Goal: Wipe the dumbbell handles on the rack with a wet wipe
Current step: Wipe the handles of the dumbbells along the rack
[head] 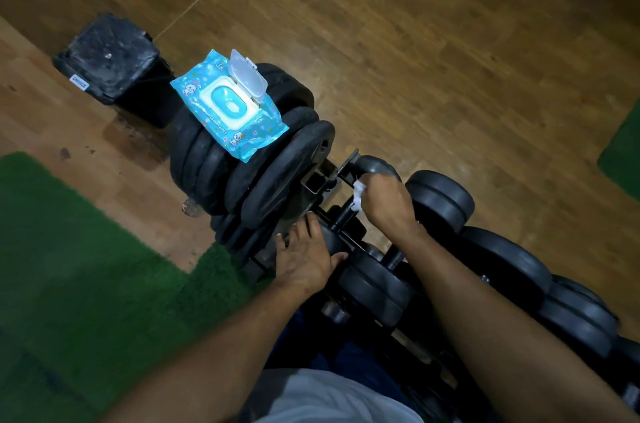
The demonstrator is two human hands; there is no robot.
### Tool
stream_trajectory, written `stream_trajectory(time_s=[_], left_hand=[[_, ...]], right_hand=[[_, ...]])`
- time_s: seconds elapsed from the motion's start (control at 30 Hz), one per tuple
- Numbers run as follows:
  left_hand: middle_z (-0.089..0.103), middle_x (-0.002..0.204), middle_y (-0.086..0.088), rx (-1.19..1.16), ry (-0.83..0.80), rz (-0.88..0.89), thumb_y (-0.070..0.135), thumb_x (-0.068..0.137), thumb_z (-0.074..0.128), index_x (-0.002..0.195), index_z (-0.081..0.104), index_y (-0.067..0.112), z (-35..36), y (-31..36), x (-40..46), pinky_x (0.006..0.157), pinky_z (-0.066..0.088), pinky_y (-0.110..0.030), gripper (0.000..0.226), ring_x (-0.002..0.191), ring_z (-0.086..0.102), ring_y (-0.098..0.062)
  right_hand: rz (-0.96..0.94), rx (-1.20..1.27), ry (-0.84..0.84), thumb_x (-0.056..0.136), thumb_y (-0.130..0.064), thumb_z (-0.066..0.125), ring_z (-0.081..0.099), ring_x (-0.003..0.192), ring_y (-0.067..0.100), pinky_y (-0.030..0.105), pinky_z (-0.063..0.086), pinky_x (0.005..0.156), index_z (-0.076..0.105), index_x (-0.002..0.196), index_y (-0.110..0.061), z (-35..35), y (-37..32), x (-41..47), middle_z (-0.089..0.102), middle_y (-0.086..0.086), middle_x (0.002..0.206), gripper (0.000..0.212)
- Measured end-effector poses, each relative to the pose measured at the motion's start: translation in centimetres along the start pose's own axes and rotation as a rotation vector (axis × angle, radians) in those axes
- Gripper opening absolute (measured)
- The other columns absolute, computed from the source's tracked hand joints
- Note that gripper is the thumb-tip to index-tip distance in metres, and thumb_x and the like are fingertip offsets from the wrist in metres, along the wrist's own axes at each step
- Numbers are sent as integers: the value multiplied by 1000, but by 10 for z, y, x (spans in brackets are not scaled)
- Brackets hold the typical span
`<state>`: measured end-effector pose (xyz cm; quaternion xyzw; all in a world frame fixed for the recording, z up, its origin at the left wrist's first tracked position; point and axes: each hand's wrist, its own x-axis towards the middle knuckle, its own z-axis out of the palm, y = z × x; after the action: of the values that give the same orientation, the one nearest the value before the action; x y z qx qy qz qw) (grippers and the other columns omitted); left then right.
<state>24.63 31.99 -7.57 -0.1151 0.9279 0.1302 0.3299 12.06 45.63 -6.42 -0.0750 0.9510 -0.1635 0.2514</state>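
**Wipe held on a dumbbell handle at the rack's end**

Nearest, the left hand [304, 261] lies with relaxed, spread fingers on a dumbbell's near head [332, 242], holding nothing; beyond it the right hand [388, 197] curls round a white wet wipe [358, 192] on the dumbbell handle [343, 215]; farther, the blue wipes pack [230, 107], lid up, rests on stacked weight plates [207, 152].

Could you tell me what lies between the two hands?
In the head view, the dumbbell handle spans the gap between the left hand and the right hand, which holds the wipe.
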Motion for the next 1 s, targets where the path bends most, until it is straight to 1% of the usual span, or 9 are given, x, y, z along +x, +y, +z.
stream_trajectory(time_s=[0.07, 0.17, 0.33, 0.5, 0.57, 0.73, 0.8, 0.93, 1.0], left_hand=[[20, 166, -16, -20, -5, -1, 77, 90, 50, 161, 1, 6, 0, 0, 0, 122, 24, -55, 111, 152, 24, -32], [20, 166, -15, -30, -10, -6, 77, 90, 49, 161, 0, 7, 0, -1, 0, 121, 23, -55, 111, 152, 25, -31], [19, 167, -14, -68, -21, -7, 76, 89, 53, 162, 1, 8, 3, -1, 1, 121, 22, -56, 112, 152, 25, -30], [21, 166, -14, -93, -14, 0, 75, 89, 56, 162, 2, 8, 5, -3, 3, 121, 24, -57, 112, 152, 27, -30], [22, 166, -14, -99, -19, 1, 73, 89, 57, 162, 1, 8, 4, -3, 3, 122, 23, -58, 112, 152, 27, -30], [20, 166, -12, -108, -29, -2, 72, 90, 56, 162, 0, 9, 0, -2, 2, 123, 19, -56, 111, 152, 25, -29], [19, 166, -12, -104, -37, -8, 73, 90, 55, 163, -1, 10, 1, -2, 2, 123, 19, -56, 111, 152, 25, -28], [20, 166, -12, -100, -39, -5, 75, 90, 54, 162, -1, 9, 1, -2, 3, 122, 21, -57, 112, 151, 26, -30], [19, 166, -13, -103, -39, 2, 74, 91, 54, 162, 0, 8, 0, -2, 3, 122, 20, -58, 111, 151, 27, -31]], right_hand=[[-155, -341, 41, 80, 5, 62, 62, 63, 29, 34, 43, 46, 63, 78, -11, 0, -7, -2, 61, 5, 82, 17], [-286, -585, -47, 87, 3, 58, 68, 73, 30, 33, 38, 50, 68, 99, -5, 6, -18, 1, 60, 11, 103, 18], [-432, -849, -118, 92, 0, 48, 68, 75, 28, 32, 36, 51, 65, 107, -5, 1, -20, 13, 58, 13, 108, 23], [-585, -761, -218, 96, -8, 45, 66, 77, 32, 38, 42, 52, 50, 131, -13, 7, -12, 20, 61, 13, 111, 36], [-578, -730, -290, 96, -11, 46, 66, 85, 32, 40, 48, 60, 55, 125, -15, 1, -12, 26, 65, 11, 110, 31], [-475, -949, -330, 100, -12, 43, 65, 100, 29, 38, 40, 64, 66, 116, -12, 1, -29, 31, 63, 10, 118, 27], [-401, -945, -355, 100, -11, 45, 65, 100, 27, 36, 41, 65, 68, 111, -13, 6, -41, 29, 65, 7, 112, 26], [-247, -741, -520, 95, -6, 49, 52, 66, 19, 35, 44, 61, 51, 74, -10, 6, -48, 44, 53, 2, 83, 22], [-253, -691, -643, 95, -6, 48, 43, 59, 16, 34, 42, 59, 47, 71, -13, 9, -51, 47, 49, 1, 76, 25]])
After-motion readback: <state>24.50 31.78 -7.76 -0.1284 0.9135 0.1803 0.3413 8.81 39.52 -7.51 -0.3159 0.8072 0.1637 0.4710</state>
